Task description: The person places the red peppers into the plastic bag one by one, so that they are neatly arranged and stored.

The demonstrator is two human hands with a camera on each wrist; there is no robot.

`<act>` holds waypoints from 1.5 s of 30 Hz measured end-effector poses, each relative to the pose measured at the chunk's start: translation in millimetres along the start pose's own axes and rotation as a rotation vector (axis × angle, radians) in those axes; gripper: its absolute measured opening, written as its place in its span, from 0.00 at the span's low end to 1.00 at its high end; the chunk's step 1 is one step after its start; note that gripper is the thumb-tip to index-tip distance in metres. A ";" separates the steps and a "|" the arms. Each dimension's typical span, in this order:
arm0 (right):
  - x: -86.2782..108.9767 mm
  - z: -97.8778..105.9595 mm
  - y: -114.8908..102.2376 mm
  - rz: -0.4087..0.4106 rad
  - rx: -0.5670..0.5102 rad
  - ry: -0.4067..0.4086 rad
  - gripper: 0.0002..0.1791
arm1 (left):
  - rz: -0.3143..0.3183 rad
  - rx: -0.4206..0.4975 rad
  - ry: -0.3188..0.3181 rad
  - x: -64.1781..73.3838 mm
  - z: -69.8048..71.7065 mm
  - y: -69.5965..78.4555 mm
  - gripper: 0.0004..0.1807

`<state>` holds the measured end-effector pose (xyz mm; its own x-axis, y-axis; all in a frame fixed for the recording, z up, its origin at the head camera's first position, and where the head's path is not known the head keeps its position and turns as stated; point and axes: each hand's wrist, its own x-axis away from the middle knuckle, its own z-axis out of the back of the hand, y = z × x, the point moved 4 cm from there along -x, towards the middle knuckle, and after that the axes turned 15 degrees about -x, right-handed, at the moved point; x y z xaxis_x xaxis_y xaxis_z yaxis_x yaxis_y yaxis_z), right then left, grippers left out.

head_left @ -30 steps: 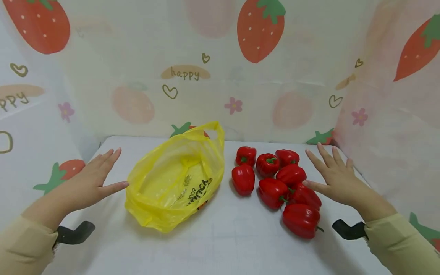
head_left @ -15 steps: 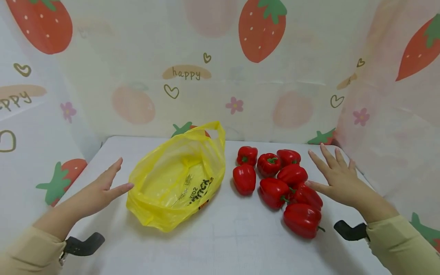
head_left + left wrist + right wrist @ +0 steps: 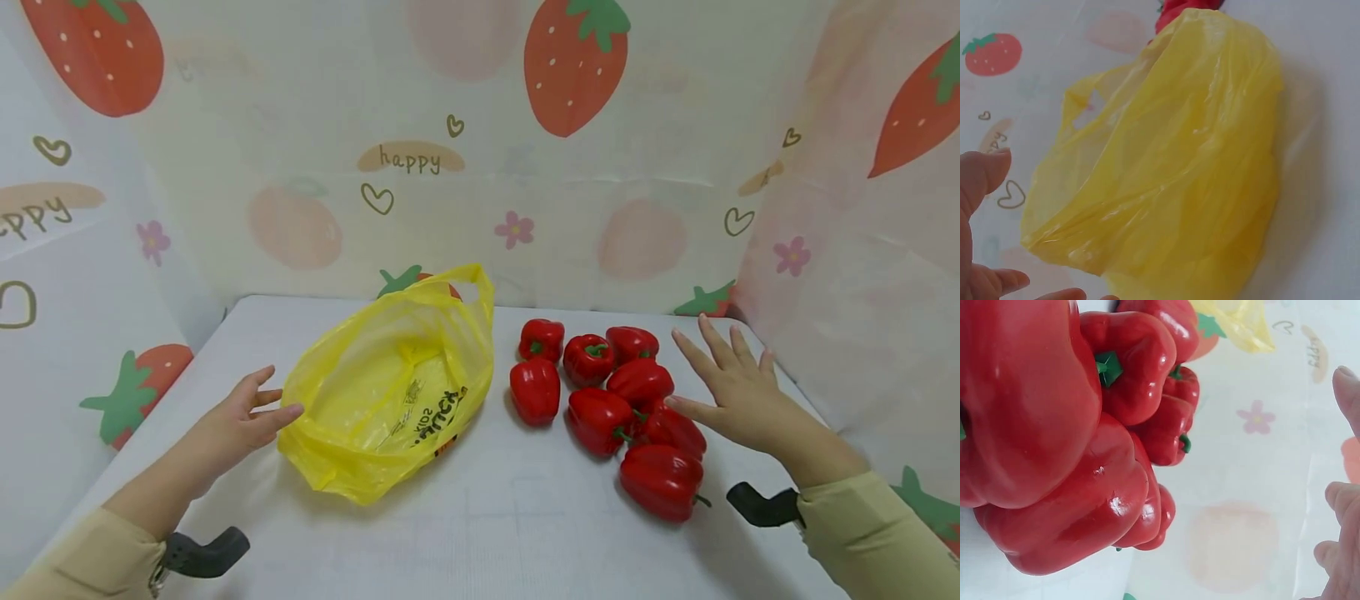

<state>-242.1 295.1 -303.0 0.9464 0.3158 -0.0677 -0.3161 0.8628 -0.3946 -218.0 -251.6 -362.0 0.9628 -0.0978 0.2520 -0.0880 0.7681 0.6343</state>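
A yellow plastic bag (image 3: pixel 375 392) stands with its mouth gaping on the left half of the table. At its left rim is my left hand (image 3: pixel 243 425), thumb and fingers apart; in the left wrist view its fingers (image 3: pixel 988 175) show beside the bag (image 3: pixel 1179 162) and grip nothing. Several red bell peppers (image 3: pixel 600 421) lie grouped to the right of the bag. My right hand (image 3: pixel 738 396) hovers at their right side, fingers spread, holding nothing. The right wrist view shows the bell peppers (image 3: pixel 1072 500) close up, with that hand's fingertips at the right edge.
The white table (image 3: pixel 495 542) ends at a back wall sheet (image 3: pixel 465 233) printed with strawberries and hearts. Similar sheets stand at the left and right sides. Black wrist mounts (image 3: pixel 206 552) stick out below both hands.
My left hand has moved right and slightly down to the bag's left rim, its fingers bending a little. The right hand, bag and bell peppers stay nearly where they were.
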 end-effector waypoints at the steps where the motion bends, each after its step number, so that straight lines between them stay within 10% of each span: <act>1: 0.2 -0.2 0.1 0.000 -0.002 0.000 0.51 | 0.013 0.002 -0.002 -1.2 -1.6 -1.0 0.60; 14: 3.1 -3.2 2.5 -0.016 -0.008 -0.005 0.51 | 0.077 -0.009 0.059 -15.8 -8.6 -12.4 0.53; 28: 2.7 -3.2 4.7 -0.027 -0.007 -0.018 0.52 | 0.090 -0.046 0.140 -21.9 -9.7 -8.0 0.25; 45: 5.7 -3.2 7.4 -0.019 -0.110 -0.030 0.51 | 0.090 -0.003 0.152 -33.9 -9.6 -1.8 0.23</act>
<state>-238.8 302.0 -309.2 0.9493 0.3127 -0.0320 -0.2870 0.8207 -0.4941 -248.0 -243.6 -378.6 0.9786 0.0679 0.1942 -0.1749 0.7716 0.6115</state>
